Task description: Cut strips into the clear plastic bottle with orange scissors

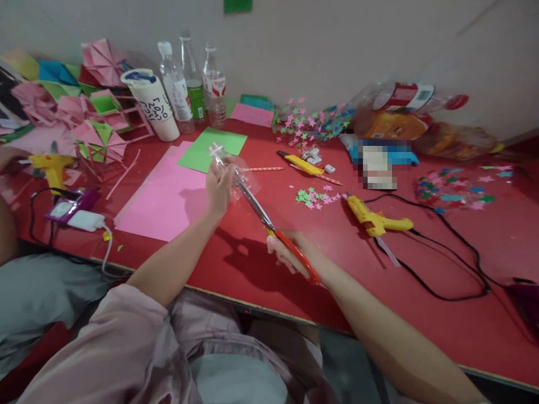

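Observation:
My left hand (220,182) is closed around a clear plastic bottle piece (249,184) with its neck pointing up and away. In my right hand (288,252) is a pair of scissors (290,247) with red handles and long metal blades. The blades reach up and left to the cut plastic, beside my left fingers; whether they bite into it I cannot tell. Under and behind my left hand lie pink paper (164,196) and a green sheet (210,147). A striped pencil (265,169) lies just beyond the plastic.
Three bottles (193,95) and a white tumbler (154,106) stand by the wall. A yellow cutter (301,164), paper stars (311,196) and a corded glue gun (374,217) lie right of centre. At left, another person's arm is near a second glue gun (53,167) and a power strip (71,206).

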`<state>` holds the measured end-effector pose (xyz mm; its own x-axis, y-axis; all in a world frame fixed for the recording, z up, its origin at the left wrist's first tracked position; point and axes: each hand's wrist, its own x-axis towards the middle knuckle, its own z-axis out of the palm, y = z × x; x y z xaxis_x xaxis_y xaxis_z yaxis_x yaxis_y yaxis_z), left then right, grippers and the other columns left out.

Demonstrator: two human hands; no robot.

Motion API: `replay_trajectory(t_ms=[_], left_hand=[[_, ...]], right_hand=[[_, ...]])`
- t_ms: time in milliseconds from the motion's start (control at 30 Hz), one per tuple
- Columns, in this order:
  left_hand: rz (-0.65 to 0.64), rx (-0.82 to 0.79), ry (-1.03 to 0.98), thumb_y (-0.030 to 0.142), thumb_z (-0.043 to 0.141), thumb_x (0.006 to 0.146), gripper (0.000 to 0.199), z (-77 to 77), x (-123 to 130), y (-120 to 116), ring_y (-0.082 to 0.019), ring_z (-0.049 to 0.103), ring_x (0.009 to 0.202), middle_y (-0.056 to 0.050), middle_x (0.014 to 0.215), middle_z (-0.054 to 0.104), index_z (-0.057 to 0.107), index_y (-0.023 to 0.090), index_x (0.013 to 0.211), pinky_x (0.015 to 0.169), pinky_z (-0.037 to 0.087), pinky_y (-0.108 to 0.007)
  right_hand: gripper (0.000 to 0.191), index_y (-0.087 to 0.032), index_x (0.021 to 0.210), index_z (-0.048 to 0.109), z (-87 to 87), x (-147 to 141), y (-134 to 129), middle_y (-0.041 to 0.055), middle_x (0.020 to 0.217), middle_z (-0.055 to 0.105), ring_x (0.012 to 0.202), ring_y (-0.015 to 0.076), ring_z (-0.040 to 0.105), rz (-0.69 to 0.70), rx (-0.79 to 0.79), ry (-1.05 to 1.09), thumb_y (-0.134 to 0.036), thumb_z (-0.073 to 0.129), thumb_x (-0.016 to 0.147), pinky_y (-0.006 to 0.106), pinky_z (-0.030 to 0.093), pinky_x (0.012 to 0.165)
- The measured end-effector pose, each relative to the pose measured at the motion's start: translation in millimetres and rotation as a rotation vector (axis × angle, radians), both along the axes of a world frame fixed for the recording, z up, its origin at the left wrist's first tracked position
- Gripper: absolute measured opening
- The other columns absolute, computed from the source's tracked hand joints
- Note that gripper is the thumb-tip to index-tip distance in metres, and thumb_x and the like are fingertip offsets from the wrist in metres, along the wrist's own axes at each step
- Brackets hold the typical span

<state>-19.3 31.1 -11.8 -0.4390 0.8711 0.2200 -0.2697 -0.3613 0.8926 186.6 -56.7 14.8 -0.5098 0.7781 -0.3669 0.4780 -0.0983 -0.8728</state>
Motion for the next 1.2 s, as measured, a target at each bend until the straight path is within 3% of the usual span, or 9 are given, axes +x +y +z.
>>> replay_trajectory(t_ms=[200,367,600,933,1200], left_hand=[[-0.019,-0.011,-0.008,0.035,0.073,0.081,0.024,0.5,-0.7,-0.1,-0.010,0.063,0.057,0.003,0.070,0.062,0.056,0.023,0.093,0.048,0.049,-0.021],[0.016,0.076,0.093,0.036,0.074,0.081,0.024,-3.0,-5.1,3.8,-0.010,0.063,0.060,0.003,0.072,0.064,0.057,0.023,0.092,0.057,0.054,-0.023],[0.065,0.112,0.189,0.030,0.067,0.086,0.014,-12.7,-4.5,8.9,-0.012,0.067,0.070,0.000,0.081,0.066,0.060,0.024,0.096,0.064,0.055,-0.026],[0.007,0.080,0.130,0.035,0.070,0.083,0.023,-15.9,-6.2,12.7,-0.014,0.066,0.072,0.000,0.085,0.064,0.060,0.026,0.101,0.067,0.057,-0.030],[-0.013,0.136,0.202,0.034,0.071,0.083,0.021,-21.4,-5.9,12.1,-0.014,0.062,0.074,0.001,0.086,0.060,0.060,0.026,0.099,0.072,0.056,-0.032]], right_hand=[[0.056,-0.022,0.069,0.054,0.0,-0.1,2.6,-0.0105,0.038,0.039,0.031,0.0083,0.040,-0.020,-0.068,-0.029,-0.077,0.058,0.082,0.029,0.053,0.054],[0.057,-0.022,0.067,0.054,6.1,0.8,1.1,-0.0115,0.036,0.039,0.029,0.0070,0.038,-0.004,-0.088,0.018,-0.077,0.060,0.081,0.030,0.057,0.060],[0.053,-0.021,0.066,0.056,6.8,-2.2,-0.5,-0.0092,0.037,0.041,0.032,0.0083,0.042,-0.064,-0.056,0.003,-0.071,0.064,0.083,0.024,0.047,0.046],[0.048,-0.024,0.062,0.045,14.3,-12.7,-12.3,-0.0107,0.037,0.036,0.030,0.0090,0.039,-0.177,-0.035,0.023,-0.062,0.063,0.084,0.024,0.044,0.042],[0.049,-0.023,0.065,0.051,15.3,-11.7,-8.0,-0.0119,0.039,0.037,0.033,0.0071,0.038,-0.145,-0.028,0.071,-0.068,0.065,0.081,0.030,0.056,0.061]])
